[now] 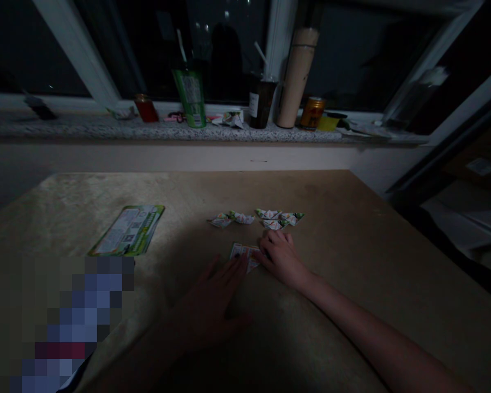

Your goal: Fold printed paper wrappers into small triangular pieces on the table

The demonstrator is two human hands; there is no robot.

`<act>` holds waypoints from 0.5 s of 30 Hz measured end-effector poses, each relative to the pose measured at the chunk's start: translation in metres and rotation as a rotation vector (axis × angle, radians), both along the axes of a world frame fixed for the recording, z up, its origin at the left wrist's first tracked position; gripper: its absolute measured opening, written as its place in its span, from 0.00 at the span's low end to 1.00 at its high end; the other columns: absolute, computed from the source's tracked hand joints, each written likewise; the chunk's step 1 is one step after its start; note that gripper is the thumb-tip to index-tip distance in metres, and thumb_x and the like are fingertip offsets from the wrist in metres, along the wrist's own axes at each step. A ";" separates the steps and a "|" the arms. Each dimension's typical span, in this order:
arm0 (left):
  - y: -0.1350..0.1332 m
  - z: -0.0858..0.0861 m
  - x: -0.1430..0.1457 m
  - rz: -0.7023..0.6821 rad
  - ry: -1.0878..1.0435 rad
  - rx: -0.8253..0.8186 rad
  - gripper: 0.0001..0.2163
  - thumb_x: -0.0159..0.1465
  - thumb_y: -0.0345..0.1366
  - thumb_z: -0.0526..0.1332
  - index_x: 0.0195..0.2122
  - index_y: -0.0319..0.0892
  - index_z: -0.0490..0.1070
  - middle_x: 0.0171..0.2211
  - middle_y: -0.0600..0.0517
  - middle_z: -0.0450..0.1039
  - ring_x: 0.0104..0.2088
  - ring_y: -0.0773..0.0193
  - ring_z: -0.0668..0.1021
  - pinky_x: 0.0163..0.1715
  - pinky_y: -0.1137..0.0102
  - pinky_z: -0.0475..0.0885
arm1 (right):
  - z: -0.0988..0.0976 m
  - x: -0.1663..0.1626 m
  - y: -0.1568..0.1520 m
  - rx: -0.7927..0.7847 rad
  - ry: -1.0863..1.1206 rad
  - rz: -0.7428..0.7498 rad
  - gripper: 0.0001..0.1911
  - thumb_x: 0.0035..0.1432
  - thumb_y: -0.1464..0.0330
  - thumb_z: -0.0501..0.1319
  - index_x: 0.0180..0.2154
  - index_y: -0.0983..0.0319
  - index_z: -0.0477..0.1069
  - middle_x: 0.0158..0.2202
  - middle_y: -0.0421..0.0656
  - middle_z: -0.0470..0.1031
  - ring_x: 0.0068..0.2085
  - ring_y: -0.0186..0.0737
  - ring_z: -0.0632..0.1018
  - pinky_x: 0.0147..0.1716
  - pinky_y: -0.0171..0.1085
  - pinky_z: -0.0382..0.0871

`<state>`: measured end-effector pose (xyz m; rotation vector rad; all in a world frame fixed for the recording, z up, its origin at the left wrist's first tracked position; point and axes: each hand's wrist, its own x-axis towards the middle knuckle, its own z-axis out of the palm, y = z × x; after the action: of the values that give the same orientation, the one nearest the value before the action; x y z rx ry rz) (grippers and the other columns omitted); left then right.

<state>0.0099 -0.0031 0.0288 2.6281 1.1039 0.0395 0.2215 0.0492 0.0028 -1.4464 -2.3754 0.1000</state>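
Observation:
A small printed paper piece (249, 256), seemingly folded to a triangle, lies flat on the table (343, 218). Outstretched fingers of my left hand (216, 297) rest on its left part; this hand is in deep shadow. At the paper's right edge is my right hand (280, 256), its fingers curled and thumb against the paper. Just beyond my hands are several small folded paper pieces with green and white print: a left group (242, 218) and a right group (275, 224). Part of the flat paper is covered by my fingers.
A green printed package (126, 230) lies at the table's left. On the windowsill (118, 130) stand a green cup (191, 98) with a straw, a dark drink cup (262, 103), a tall beige flask (297, 79), a gold can (312, 113) and a red jar (146, 109).

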 end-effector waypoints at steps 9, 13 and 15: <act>0.003 0.001 -0.005 -0.064 -0.002 -0.001 0.37 0.63 0.52 0.54 0.66 0.49 0.33 0.67 0.49 0.35 0.65 0.52 0.47 0.61 0.52 0.41 | -0.004 0.000 0.001 0.002 0.000 0.003 0.10 0.61 0.61 0.56 0.32 0.61 0.66 0.36 0.45 0.67 0.41 0.44 0.66 0.39 0.39 0.54; 0.004 -0.002 -0.005 -0.073 0.006 0.003 0.36 0.63 0.52 0.53 0.66 0.50 0.35 0.67 0.48 0.34 0.65 0.51 0.47 0.60 0.49 0.38 | -0.004 0.001 0.002 0.003 -0.005 0.001 0.11 0.62 0.61 0.56 0.31 0.61 0.66 0.35 0.44 0.67 0.41 0.43 0.66 0.39 0.39 0.54; 0.004 -0.003 -0.005 -0.075 0.016 -0.005 0.35 0.63 0.53 0.53 0.66 0.51 0.36 0.67 0.48 0.34 0.65 0.51 0.46 0.60 0.48 0.36 | -0.004 0.001 0.002 0.002 -0.001 0.004 0.11 0.61 0.61 0.56 0.31 0.61 0.66 0.36 0.44 0.67 0.41 0.43 0.66 0.39 0.39 0.53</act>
<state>0.0049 0.0008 0.0260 2.6670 1.0082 0.0004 0.2222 0.0509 -0.0011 -1.4408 -2.3788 0.0975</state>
